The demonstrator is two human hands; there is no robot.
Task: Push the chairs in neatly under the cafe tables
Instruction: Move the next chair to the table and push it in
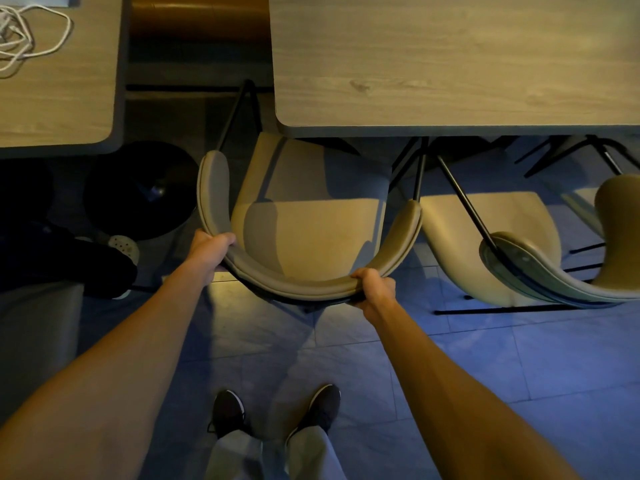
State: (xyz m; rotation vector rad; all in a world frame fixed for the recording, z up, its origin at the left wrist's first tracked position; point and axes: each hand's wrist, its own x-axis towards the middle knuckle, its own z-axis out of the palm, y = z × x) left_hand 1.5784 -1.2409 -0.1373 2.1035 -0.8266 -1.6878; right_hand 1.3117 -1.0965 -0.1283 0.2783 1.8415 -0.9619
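Note:
A beige padded chair [311,216] with a curved backrest stands in front of me, its seat front just under the edge of the wooden cafe table [450,64]. My left hand [209,247] grips the left side of the backrest rim. My right hand [374,289] grips the rim's right rear. A second beige chair [485,244] stands to the right, turned at an angle, mostly outside the table.
Another wooden table [59,91] with a white cable [27,36] is at the left. A seated person's dark leg and light shoe [123,245] are at the left, near a round black table base [142,188]. My own shoes [277,410] stand on the tiled floor.

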